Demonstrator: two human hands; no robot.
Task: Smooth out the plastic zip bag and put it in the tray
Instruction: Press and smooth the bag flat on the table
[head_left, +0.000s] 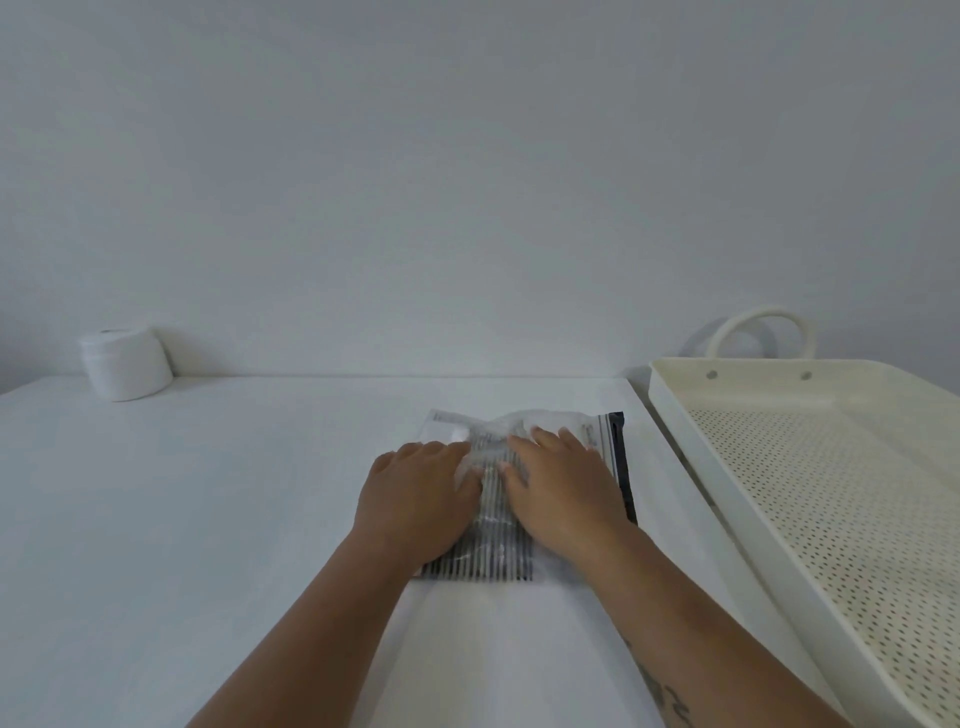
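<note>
A white table is spread across the lower half of the frame. A white roll of tissue paper is seen at the left of the frame, stood on end at the table's far edge and set against a plain pale wall, by which the whole upper half is filled.

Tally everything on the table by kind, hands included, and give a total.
Hands: 2 (left hand, right hand)
Zip bag: 1
Tray: 1
Paper roll: 1
Total: 5
</note>
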